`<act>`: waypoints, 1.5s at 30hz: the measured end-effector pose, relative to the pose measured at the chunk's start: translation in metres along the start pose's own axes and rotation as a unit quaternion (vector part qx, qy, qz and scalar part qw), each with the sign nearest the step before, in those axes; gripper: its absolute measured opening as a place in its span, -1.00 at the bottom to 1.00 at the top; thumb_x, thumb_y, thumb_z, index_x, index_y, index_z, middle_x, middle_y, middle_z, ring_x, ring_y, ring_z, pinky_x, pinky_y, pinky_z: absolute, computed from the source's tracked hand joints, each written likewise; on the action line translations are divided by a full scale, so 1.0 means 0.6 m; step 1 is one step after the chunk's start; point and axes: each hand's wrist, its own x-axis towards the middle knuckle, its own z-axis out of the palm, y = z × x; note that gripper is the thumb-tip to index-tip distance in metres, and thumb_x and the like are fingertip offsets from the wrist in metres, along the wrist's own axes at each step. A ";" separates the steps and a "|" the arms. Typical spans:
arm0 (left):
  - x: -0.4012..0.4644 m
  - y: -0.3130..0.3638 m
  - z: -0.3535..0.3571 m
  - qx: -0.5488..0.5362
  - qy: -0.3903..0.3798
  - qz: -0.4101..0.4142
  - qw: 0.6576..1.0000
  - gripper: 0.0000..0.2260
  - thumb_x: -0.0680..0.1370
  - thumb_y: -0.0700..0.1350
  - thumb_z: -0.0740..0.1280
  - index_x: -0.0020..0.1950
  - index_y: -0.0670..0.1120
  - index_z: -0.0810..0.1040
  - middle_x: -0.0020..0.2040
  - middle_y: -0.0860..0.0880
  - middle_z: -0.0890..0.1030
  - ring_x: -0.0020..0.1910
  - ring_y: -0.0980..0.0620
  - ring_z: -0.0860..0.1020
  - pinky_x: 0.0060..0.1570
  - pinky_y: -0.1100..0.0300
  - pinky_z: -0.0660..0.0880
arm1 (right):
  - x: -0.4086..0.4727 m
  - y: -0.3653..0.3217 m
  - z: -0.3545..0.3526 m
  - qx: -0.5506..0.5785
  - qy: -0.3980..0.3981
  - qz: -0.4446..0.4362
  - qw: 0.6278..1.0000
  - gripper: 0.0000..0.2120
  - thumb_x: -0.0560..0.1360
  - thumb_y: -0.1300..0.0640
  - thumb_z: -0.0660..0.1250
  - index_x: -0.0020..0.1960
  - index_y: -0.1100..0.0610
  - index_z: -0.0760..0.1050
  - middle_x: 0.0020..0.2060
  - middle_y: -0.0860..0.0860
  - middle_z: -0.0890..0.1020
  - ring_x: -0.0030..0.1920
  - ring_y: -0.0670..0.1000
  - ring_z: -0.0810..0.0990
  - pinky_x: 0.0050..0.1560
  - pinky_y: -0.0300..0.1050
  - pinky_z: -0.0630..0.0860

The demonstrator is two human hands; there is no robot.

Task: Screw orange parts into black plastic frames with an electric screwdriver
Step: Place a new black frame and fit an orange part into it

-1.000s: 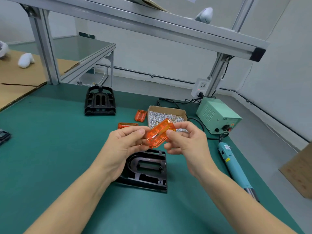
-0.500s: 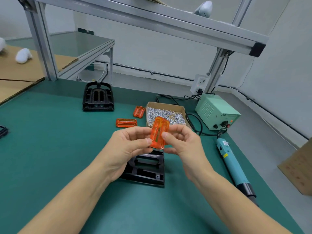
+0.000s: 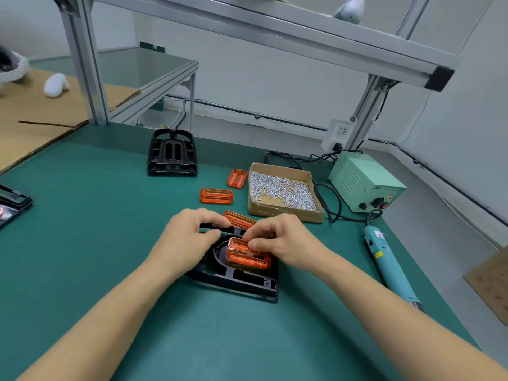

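Observation:
A black plastic frame (image 3: 242,281) lies flat on the green mat in front of me. An orange part (image 3: 247,257) now sits in the frame's middle recess. My right hand (image 3: 286,240) pinches the orange part's far edge with thumb and fingers. My left hand (image 3: 189,237) grips the frame's far left edge, fingers curled over it. Three more orange parts lie beyond: one (image 3: 238,219) just behind my hands, one (image 3: 217,196) further back, one (image 3: 236,178) beside the screw box. The blue electric screwdriver (image 3: 390,265) lies on the mat to the right, untouched.
A cardboard box of screws (image 3: 283,192) stands behind the frame. A green power supply (image 3: 362,182) with cables sits at the back right. Another black frame (image 3: 171,152) stands at the back, and a dark part (image 3: 12,204) lies at the left edge. Aluminium posts rise behind.
Both hands have come down from mid-air to the frame. The orange part, held upright between them before, now lies flat in the black frame.

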 end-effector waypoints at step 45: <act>0.024 -0.029 0.032 0.238 -0.022 0.167 0.956 -0.79 0.44 0.16 0.39 0.06 0.26 0.59 0.06 0.26 0.49 0.20 0.19 0.27 0.20 0.14 0.00 | -0.018 0.012 -0.024 -0.069 -0.002 0.148 0.987 -0.85 0.51 0.04 0.41 -0.22 0.02 0.62 -0.37 -0.13 0.57 -0.34 -0.19 0.45 -0.30 -0.26 0.36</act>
